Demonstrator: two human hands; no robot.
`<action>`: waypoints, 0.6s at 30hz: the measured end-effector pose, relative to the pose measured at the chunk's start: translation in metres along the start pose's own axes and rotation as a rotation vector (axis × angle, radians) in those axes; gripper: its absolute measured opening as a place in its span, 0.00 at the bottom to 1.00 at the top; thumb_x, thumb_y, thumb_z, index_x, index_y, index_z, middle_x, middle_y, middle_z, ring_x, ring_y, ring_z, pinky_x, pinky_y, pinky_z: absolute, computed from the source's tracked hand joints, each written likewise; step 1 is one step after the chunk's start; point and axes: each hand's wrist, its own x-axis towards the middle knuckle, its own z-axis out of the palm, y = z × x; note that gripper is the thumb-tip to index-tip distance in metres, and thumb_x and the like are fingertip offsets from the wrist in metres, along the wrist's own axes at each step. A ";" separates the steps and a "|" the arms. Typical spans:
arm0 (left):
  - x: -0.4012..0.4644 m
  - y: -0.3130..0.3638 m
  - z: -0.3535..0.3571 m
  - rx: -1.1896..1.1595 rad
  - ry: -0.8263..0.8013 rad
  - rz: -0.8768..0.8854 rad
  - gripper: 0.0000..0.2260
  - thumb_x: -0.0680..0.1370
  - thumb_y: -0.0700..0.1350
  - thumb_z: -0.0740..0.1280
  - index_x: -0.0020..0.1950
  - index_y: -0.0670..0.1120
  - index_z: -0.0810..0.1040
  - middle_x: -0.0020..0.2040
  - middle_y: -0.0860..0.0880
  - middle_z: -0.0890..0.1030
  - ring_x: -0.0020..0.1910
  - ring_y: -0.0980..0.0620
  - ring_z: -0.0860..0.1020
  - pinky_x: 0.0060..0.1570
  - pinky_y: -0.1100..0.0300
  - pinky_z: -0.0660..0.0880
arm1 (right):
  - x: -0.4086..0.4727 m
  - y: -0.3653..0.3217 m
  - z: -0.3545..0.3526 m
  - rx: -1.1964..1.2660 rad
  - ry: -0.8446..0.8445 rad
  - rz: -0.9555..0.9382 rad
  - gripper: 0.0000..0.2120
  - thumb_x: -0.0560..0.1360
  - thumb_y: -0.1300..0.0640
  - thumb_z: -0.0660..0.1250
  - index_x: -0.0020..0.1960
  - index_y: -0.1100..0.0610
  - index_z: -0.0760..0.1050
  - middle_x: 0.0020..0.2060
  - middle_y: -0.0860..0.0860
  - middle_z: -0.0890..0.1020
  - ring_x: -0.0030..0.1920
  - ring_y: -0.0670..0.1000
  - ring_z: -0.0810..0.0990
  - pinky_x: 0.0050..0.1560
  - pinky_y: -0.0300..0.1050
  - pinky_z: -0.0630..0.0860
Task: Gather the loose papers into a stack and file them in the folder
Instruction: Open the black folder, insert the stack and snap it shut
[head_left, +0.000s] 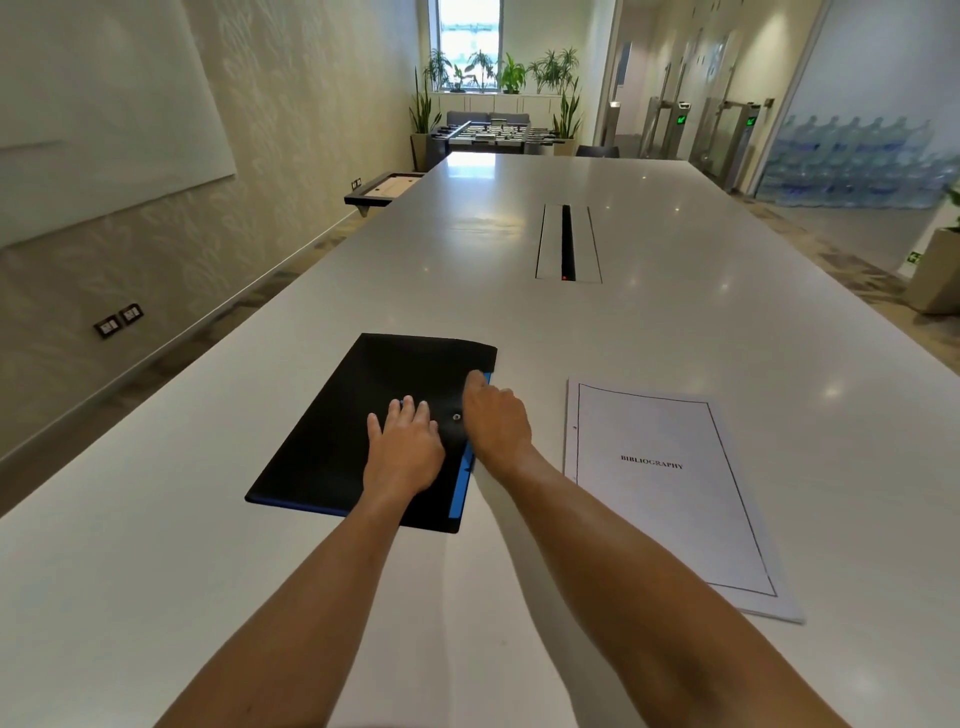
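A black folder (332, 415) with a blue inner edge lies flat on the white table (623, 322), its flap closed over a small metal snap button (456, 417). My left hand (405, 447) rests palm down on the folder, fingers spread. My right hand (496, 415) sits at the folder's right edge beside the snap, fingers curled on the flap's rim. To the right lies a stack of white papers (670, 493), its top sheet reading "BIBLIOGRAPHY", apart from both hands.
A cable slot with a metal lid (567, 243) is set into the table's middle, beyond the folder. The table's left edge runs close to the folder. A foosball table (493, 132) and plants stand at the far end of the room.
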 end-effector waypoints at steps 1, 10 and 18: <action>0.001 0.000 0.001 -0.010 -0.002 -0.009 0.23 0.82 0.53 0.49 0.75 0.45 0.60 0.76 0.43 0.61 0.76 0.45 0.55 0.73 0.40 0.50 | 0.000 0.006 -0.001 0.037 -0.003 0.028 0.13 0.78 0.59 0.64 0.61 0.61 0.67 0.35 0.53 0.75 0.28 0.46 0.70 0.31 0.39 0.68; 0.001 0.009 0.005 0.045 -0.057 0.050 0.37 0.71 0.73 0.49 0.75 0.54 0.60 0.77 0.44 0.60 0.76 0.41 0.53 0.70 0.35 0.46 | -0.003 0.022 0.004 0.477 0.034 0.404 0.13 0.75 0.64 0.69 0.59 0.60 0.73 0.42 0.53 0.77 0.36 0.45 0.75 0.32 0.29 0.65; -0.005 0.024 -0.010 -0.140 -0.082 0.111 0.22 0.77 0.54 0.63 0.71 0.54 0.66 0.75 0.47 0.64 0.75 0.43 0.58 0.70 0.32 0.47 | -0.008 0.028 -0.006 0.613 0.029 0.480 0.04 0.76 0.66 0.65 0.49 0.59 0.74 0.41 0.52 0.76 0.41 0.49 0.78 0.39 0.35 0.74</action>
